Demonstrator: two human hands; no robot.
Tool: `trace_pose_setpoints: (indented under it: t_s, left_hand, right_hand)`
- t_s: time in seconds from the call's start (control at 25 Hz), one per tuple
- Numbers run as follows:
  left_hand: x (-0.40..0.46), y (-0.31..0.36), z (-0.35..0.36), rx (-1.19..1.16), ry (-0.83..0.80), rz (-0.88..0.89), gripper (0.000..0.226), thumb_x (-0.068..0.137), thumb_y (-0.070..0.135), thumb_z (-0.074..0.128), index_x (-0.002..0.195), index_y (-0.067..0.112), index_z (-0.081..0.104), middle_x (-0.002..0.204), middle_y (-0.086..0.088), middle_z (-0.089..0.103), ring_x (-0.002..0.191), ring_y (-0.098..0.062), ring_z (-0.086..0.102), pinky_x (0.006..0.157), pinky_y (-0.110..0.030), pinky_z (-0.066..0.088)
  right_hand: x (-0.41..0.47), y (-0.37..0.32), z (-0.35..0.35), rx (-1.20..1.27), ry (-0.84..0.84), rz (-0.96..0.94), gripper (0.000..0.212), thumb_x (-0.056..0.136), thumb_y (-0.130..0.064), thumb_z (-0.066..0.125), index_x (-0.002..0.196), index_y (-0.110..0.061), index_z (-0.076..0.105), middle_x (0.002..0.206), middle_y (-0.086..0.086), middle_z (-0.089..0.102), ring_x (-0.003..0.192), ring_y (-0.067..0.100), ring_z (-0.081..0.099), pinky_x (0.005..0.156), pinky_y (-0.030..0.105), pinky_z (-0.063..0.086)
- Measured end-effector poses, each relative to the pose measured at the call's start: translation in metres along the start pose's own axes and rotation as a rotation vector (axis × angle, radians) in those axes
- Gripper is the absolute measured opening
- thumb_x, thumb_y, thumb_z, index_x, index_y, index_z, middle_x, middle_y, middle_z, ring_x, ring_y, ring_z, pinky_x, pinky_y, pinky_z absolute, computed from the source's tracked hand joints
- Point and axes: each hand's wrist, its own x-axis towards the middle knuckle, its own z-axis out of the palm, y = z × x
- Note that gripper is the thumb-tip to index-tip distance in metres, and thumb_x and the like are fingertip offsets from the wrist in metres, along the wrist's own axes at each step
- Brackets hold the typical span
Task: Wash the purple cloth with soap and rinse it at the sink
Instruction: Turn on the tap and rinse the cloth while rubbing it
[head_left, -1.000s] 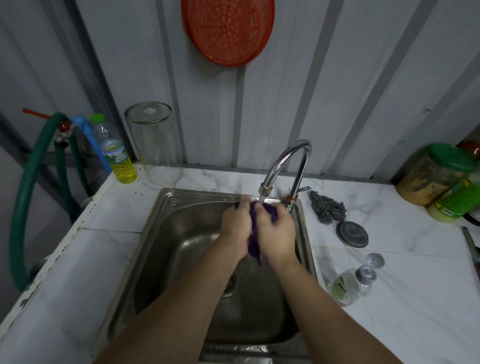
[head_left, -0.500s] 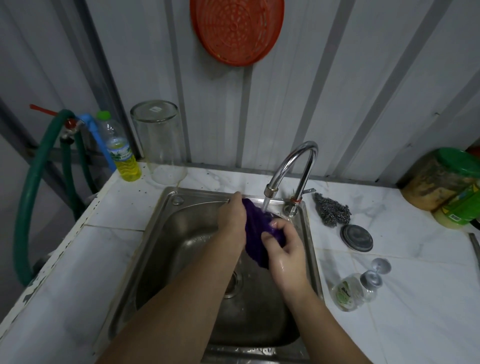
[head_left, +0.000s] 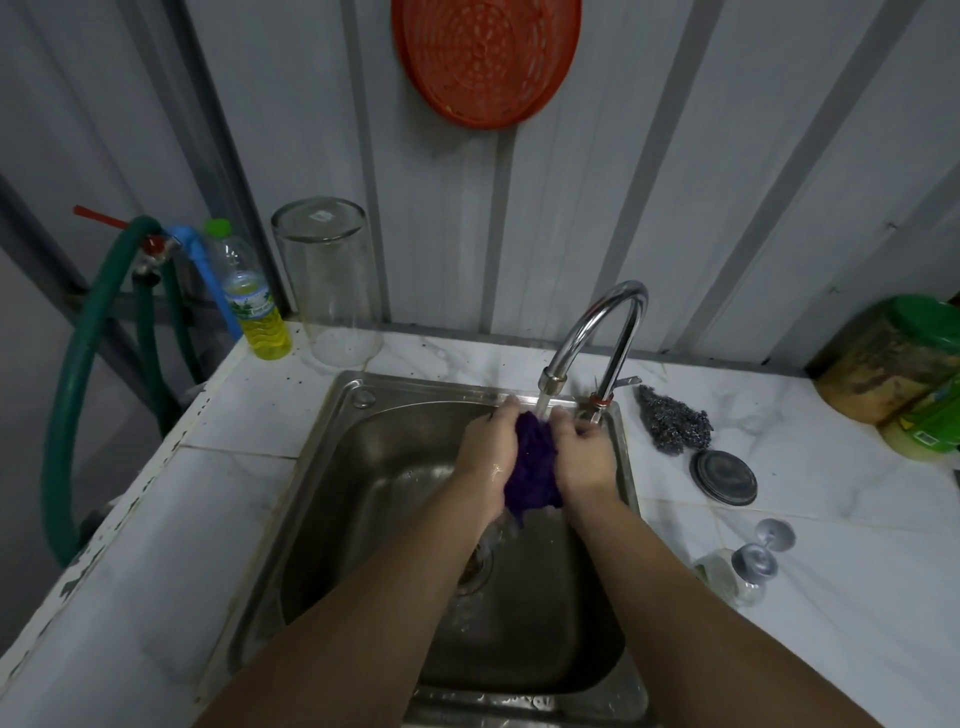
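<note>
Forearms reach in over sink (head_left: 332, 519). Left hand (head_left: 488, 447) and right hand (head_left: 584, 460) pressed together, clamped on bunched purple cloth (head_left: 530, 473) above drain. Water from faucet (head_left: 597, 332) hits cloth top. Looks like rinse step; next probably squeeze, turn cloth under stream.
</note>
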Motion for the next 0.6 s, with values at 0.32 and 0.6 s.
trace_pose_setpoints:
  t_s: [0.32, 0.6]
  left_hand:
    - [-0.002, 0.001, -0.031, 0.499, 0.166, 0.135, 0.047, 0.104, 0.042, 0.044, 0.138, 0.012, 0.057, 0.126, -0.009, 0.066, 0.115, -0.029, 0.063, 0.103, -0.045, 0.050]
    - [-0.024, 0.012, -0.012, 0.292, -0.121, 0.301, 0.038, 0.085, 0.052, 0.070, 0.106, 0.020, 0.076, 0.096, -0.005, 0.081, 0.090, -0.024, 0.078, 0.086, -0.047, 0.063]
  right_hand:
    - [-0.012, -0.023, -0.016, 0.518, -0.143, 0.171, 0.015, 0.092, -0.027, 0.070, 0.093, -0.014, 0.062, 0.086, 0.013, 0.071, 0.073, 0.031, 0.069, 0.086, 0.054, 0.057]
    - [-0.028, -0.025, -0.018, 0.451, -0.420, 0.109, 0.039, 0.102, -0.035, 0.045, 0.117, -0.007, 0.067, 0.108, 0.017, 0.076, 0.089, 0.029, 0.073, 0.070, 0.037, 0.059]
